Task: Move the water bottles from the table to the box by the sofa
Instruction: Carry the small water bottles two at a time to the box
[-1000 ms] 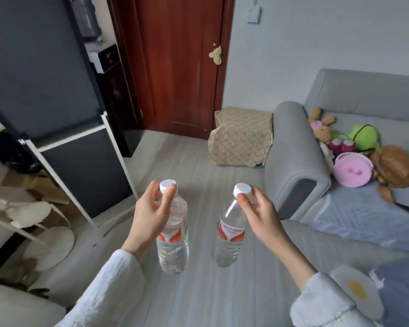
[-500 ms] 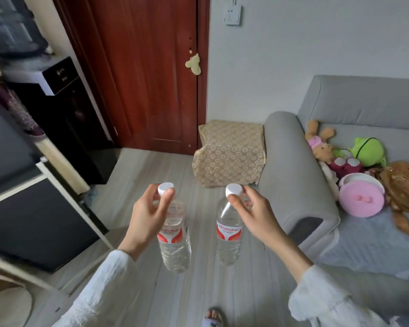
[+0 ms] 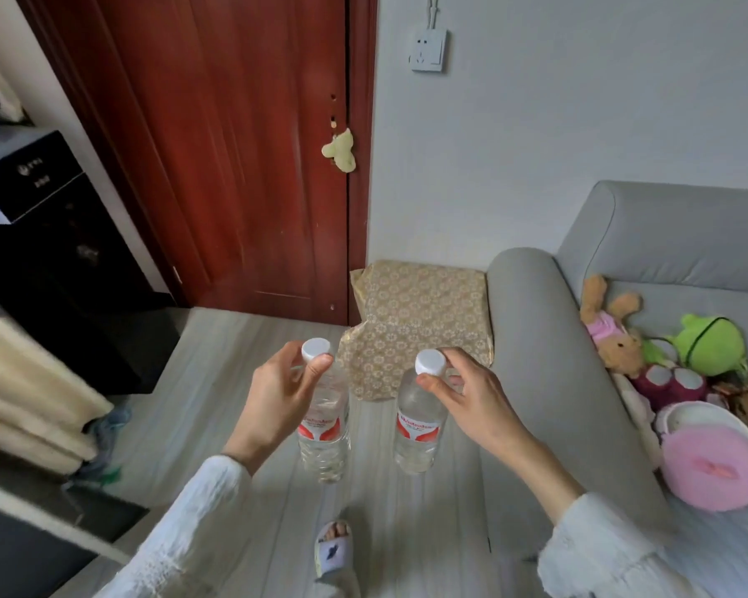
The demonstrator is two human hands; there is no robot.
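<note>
Left hand point(image 3: 277, 394): fingers pinch the neck of the left bottle point(image 3: 324, 429) just under its white cap, and the bottle hangs upright over the floor.
Right hand point(image 3: 471, 401): fingers pinch the neck of the right bottle point(image 3: 417, 429) the same way, also upright.
Box point(image 3: 419, 325): patterned covering, on the floor ahead, against the sofa point(image 3: 532, 338) arm, beside the door point(image 3: 234, 144).
Sofa seat: soft toys point(image 3: 666, 360).

left bottle point(image 3: 324, 429) | red label, brand blurred, unreadable | right bottle point(image 3: 418, 429) | same, unreadable
</note>
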